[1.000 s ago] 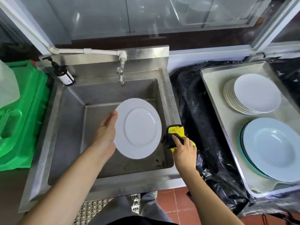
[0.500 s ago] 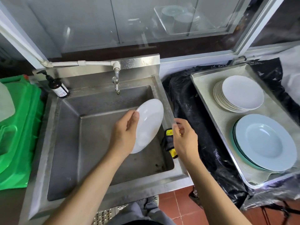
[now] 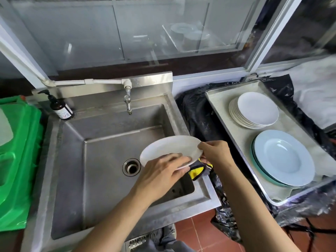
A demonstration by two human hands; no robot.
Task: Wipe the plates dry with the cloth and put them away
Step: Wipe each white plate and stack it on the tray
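Observation:
A white plate (image 3: 171, 148) hangs nearly flat over the right side of the steel sink (image 3: 109, 135). My left hand (image 3: 161, 174) grips its near rim, fingers curled over the top. My right hand (image 3: 216, 153) pinches the plate's right edge. The yellow and grey cloth (image 3: 199, 170) lies on the sink's right rim, partly hidden under the plate, between my hands; neither hand holds it. On the metal tray (image 3: 218, 106) to the right stand a stack of white plates (image 3: 254, 110) and a stack of pale blue deep plates (image 3: 283, 157).
A tap (image 3: 128, 102) juts over the sink's back wall. A brown pump bottle (image 3: 61, 108) stands at the back left corner. A green plastic bin (image 3: 16, 160) fills the left. Black plastic sheeting (image 3: 196, 113) covers the surface under the tray.
The plate has tipped from upright to nearly flat and moved right. My right hand has let go of the cloth and taken the plate's right edge. The drain is now uncovered.

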